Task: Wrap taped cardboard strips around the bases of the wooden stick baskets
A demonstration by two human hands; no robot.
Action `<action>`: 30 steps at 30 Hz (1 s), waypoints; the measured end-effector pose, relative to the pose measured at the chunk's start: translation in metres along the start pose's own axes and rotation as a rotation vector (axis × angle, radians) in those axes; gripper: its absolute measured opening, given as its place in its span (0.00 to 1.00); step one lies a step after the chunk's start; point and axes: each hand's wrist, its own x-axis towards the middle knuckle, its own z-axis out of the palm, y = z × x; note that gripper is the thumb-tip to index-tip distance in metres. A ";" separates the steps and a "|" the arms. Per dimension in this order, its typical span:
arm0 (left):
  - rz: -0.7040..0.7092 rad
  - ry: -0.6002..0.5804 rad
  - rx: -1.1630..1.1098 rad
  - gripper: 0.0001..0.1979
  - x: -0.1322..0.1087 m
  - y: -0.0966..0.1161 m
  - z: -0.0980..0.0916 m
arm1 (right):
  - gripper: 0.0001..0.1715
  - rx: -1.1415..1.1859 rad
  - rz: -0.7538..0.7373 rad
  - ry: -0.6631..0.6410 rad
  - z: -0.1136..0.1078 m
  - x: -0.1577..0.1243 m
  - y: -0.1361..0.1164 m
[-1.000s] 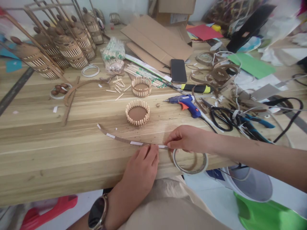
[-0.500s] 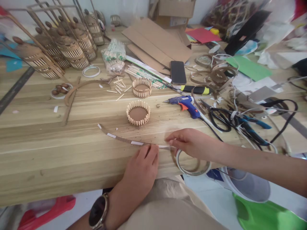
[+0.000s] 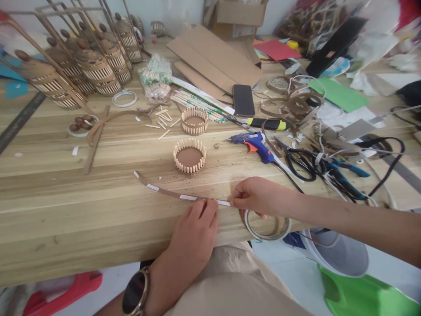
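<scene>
A long curved brown strip [image 3: 164,191] with white tape patches lies on the wooden table [image 3: 66,210] near its front edge. My left hand [image 3: 194,232] rests with its fingers flat on the strip's right part, pressing it down. My right hand [image 3: 259,197] pinches the tape end just right of those fingers and holds a roll of tape [image 3: 268,226] that hangs over the table's edge. A small round basket base ringed with short sticks [image 3: 190,155] stands just behind the strip.
A second stick-ringed base [image 3: 194,120], a blue glue gun [image 3: 255,142], scissors [image 3: 304,163], a phone [image 3: 244,100] and cut strips lie behind and to the right. Finished woven pieces [image 3: 95,70] stand at the far left. Cardboard sheets [image 3: 213,57] lie at the back.
My right hand drew the tape out to the right with the roll, then came back left toward the strip. My left hand has stayed pressed on the strip.
</scene>
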 end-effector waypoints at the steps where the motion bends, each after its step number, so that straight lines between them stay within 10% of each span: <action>1: -0.004 -0.011 0.003 0.19 0.000 0.000 0.000 | 0.12 -0.008 0.000 -0.002 0.000 0.000 -0.001; 22: 0.002 -0.046 -0.072 0.17 0.003 -0.008 0.000 | 0.13 -0.212 0.038 0.022 -0.003 0.000 -0.019; 26: -0.022 -0.129 -0.176 0.07 0.015 -0.017 -0.015 | 0.11 -0.295 -0.040 0.177 0.000 -0.016 -0.022; 30: -0.151 0.024 -0.299 0.09 0.026 -0.022 -0.034 | 0.09 -0.444 -0.096 0.325 0.004 -0.036 -0.029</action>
